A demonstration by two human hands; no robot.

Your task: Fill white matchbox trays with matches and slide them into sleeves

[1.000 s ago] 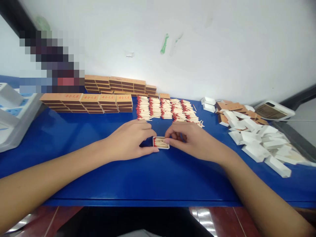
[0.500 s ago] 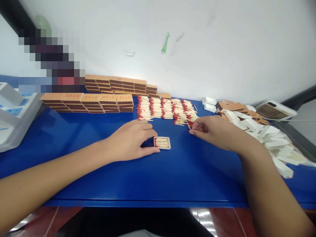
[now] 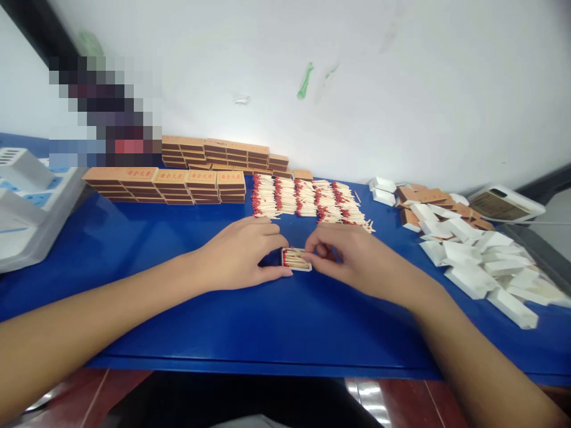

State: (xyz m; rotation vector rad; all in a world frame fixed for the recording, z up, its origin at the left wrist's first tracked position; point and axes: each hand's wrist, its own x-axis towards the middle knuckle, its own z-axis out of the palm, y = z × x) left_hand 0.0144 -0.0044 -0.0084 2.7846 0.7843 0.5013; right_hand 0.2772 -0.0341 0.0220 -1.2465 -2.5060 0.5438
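The little white tray (image 3: 296,260) is full of red-tipped matches; the left hand (image 3: 241,252) and right hand (image 3: 352,258) pinch its ends.

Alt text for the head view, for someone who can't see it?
Two bare hands meet at a small match-filled tray on a blue table: the left hand pinches its left end, the right hand touches its right end. Behind lie rows of loose matches, stacked matchboxes at left, and a heap of white boxes at right.
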